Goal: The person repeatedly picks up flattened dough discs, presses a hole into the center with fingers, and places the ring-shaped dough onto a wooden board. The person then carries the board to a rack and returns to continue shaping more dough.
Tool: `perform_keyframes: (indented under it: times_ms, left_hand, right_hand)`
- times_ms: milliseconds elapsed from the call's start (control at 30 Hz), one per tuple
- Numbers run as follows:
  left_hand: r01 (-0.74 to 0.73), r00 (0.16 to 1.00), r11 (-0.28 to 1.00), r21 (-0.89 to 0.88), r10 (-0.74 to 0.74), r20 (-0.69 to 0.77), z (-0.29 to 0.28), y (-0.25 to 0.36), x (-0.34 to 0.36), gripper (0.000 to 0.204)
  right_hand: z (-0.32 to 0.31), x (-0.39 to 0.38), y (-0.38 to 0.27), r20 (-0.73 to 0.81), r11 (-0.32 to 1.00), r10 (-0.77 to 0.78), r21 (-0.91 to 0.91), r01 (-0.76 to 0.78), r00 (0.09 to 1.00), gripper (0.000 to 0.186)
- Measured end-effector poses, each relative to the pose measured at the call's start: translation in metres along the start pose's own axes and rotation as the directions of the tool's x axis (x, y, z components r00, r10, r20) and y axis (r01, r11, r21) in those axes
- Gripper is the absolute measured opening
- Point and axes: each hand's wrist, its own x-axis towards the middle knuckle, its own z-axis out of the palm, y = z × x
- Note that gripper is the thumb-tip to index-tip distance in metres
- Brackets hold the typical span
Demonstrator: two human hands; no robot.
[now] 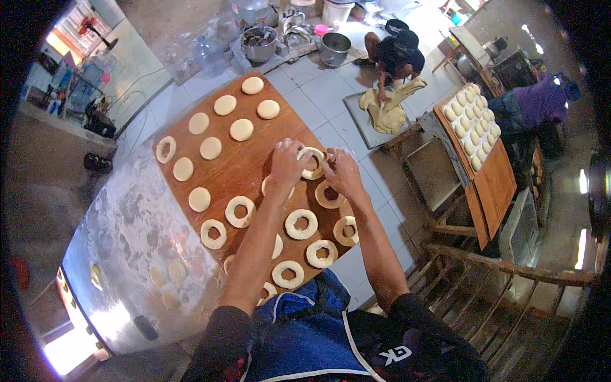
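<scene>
A pale dough ring (312, 153) is between my two hands, just over the right part of the brown wooden board (245, 169). My left hand (287, 162) is closed on the ring's left side, while my right hand (343, 173) pinches its right edge. Around and below my forearms lie several more dough rings (301, 214), partly covered by the arms. Flat round dough discs (242, 130) without holes rest in rows toward the board's far and left sides, with one ring (160, 149) at the left edge.
A floury metal tabletop (143, 223) carries the board. Ahead, a person (400, 54) crouches over a large dough mass (386, 111) on a tray. Dough rounds cover a board (493, 184) at right, near another person (541, 102). Pots (335, 49) stand at the back; a wooden railing (509, 274) is lower right.
</scene>
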Motion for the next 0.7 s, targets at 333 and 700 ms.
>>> perform_keyframes:
  times_ms: [333, 700]
  left_hand:
    - [0.647, 0.734, 0.634, 0.424, -0.365, -0.573, -0.156, -0.073, -0.116, 0.029]
    - [0.542, 0.698, 0.817, -0.198, -0.569, -0.435, -0.269, -0.096, -0.223, 0.028]
  right_hand:
    - [0.113, 0.036, -0.142, -0.131, 0.880, -0.418, 0.186, 0.437, 0.899, 0.030]
    - [0.186, 0.122, -0.223, 0.174, 0.817, -0.554, -0.073, 0.572, 0.814, 0.030]
